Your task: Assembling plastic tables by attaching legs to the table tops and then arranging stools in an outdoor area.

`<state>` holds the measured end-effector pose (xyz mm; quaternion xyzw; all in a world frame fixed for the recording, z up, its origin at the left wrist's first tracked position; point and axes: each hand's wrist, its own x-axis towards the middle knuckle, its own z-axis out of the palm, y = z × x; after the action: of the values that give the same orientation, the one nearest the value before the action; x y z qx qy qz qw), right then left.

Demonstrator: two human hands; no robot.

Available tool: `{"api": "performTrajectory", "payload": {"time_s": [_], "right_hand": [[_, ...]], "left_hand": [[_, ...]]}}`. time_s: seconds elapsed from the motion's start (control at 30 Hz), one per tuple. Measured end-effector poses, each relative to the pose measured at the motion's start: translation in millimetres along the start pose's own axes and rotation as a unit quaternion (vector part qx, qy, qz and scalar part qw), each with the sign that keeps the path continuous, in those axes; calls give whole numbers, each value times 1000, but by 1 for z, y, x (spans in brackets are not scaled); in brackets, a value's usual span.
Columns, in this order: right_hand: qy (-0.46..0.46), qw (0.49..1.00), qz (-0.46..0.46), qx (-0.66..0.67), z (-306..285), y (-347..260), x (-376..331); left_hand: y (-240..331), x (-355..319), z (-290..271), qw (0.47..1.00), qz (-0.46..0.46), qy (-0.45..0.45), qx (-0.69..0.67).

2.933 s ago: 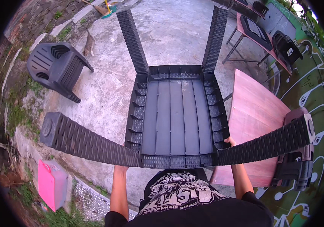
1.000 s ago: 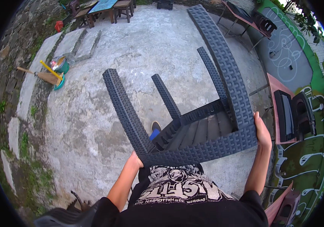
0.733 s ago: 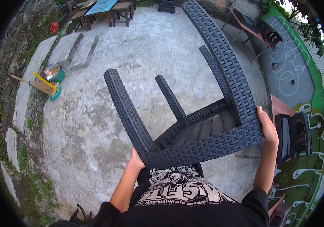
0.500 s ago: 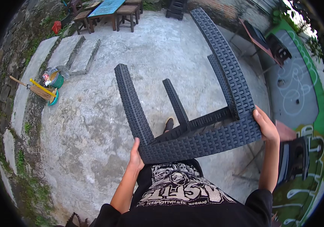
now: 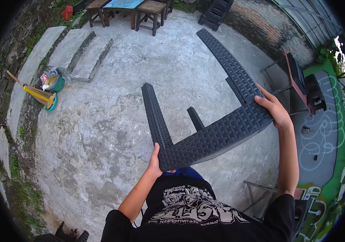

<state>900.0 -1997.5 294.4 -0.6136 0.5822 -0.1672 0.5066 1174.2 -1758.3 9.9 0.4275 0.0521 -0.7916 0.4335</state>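
Over concrete floor (image 5: 100,133), left hand (image 5: 154,164) and right hand (image 5: 275,109) grip a tilted wicker-patterned plastic table (image 5: 216,139). Uneven holds could let it twist.

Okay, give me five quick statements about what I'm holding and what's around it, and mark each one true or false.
1. The left hand and right hand both hold the dark woven-pattern table. True.
2. Its legs point back toward the person's chest. False: they point away from the person.
3. The right hand grips the tip of a leg. False: it is at a corner, where a leg meets the frame.
4. A wooden stool stands beside a blue-topped table. True.
5. The green basket sits on that stool. False: it stands by the concrete steps.
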Motion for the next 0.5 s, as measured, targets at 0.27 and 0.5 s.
{"api": "performTrajectory", "payload": {"time_s": [0.27, 0.5], "right_hand": [[-47, 989, 116, -77, 43, -37, 347], [-171, 919, 283, -216, 127, 6, 657]], "left_hand": [[132, 187, -8, 991, -105, 10, -88], [232, 328, -39, 970, -178, 66, -149]]}}
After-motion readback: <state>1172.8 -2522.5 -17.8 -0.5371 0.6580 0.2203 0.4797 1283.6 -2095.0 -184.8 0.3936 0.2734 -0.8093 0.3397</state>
